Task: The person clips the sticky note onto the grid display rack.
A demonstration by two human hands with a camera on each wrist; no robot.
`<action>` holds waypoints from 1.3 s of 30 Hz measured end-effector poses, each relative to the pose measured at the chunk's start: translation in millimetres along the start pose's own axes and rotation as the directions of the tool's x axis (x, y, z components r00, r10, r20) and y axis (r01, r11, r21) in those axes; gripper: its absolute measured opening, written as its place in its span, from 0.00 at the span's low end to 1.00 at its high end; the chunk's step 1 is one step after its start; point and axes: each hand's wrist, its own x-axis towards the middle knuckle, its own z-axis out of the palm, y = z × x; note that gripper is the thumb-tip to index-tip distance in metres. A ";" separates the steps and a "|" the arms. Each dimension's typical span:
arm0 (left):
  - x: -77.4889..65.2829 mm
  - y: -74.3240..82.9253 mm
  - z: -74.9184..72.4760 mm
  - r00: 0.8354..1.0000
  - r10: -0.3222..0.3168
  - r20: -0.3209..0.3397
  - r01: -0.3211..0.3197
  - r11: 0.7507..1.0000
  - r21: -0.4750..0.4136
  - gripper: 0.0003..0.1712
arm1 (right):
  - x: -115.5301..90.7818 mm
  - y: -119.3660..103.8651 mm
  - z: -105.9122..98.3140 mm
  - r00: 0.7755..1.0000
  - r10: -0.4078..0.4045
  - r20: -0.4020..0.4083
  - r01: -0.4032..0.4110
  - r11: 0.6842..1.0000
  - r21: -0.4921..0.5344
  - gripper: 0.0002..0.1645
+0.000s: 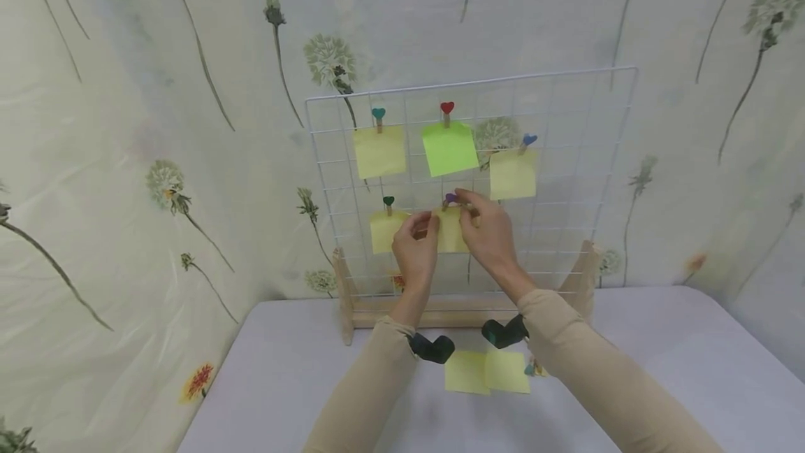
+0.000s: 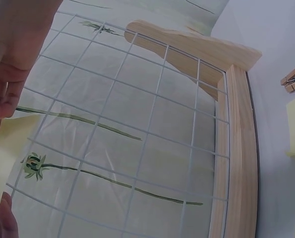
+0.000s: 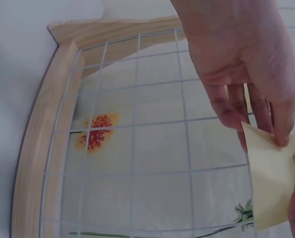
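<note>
A yellow sticky note [image 1: 451, 233] hangs on the wire grid [image 1: 566, 194] under a wooden clothespin with a purple heart [image 1: 450, 198]. My left hand [image 1: 416, 247] pinches its left edge, seen closer in the right wrist view, where the left hand [image 3: 246, 64] has thumb and fingers on the paper [image 3: 271, 178]. My right hand [image 1: 492, 233] pinches its upper right edge, with the index fingertip at the purple heart. In the left wrist view the right hand [image 2: 13, 54] reaches the paper [image 2: 8, 144] from above, and left fingertips [image 2: 6, 218] show below.
Other clothespinned notes hang around: a yellow one [image 1: 380, 152], a green one [image 1: 449, 149], another yellow one [image 1: 512, 173] and one lower left [image 1: 386, 233]. A wooden base [image 1: 440, 317] holds the grid. Two yellow notes [image 1: 467, 372] and a teal-heart clothespin [image 1: 530, 370] lie on the table.
</note>
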 end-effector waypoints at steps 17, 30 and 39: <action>-4.2 -5.1 0.5 1.000 -0.008 0.024 0.008 1.000 0.001 0.08 | -9.6 5.9 -4.1 1.000 -0.002 -0.025 0.002 1.000 -0.021 0.19; -7.7 -10.8 -1.7 0.999 -0.025 0.033 0.024 1.000 0.012 0.09 | -20.8 17.7 -7.1 0.999 -0.015 -0.031 0.014 0.999 -0.032 0.10; -10.2 -15.2 -4.4 0.998 -0.034 0.049 0.034 0.999 0.016 0.09 | -29.7 27.6 -11.2 1.000 0.002 -0.019 -0.002 1.000 -0.010 0.06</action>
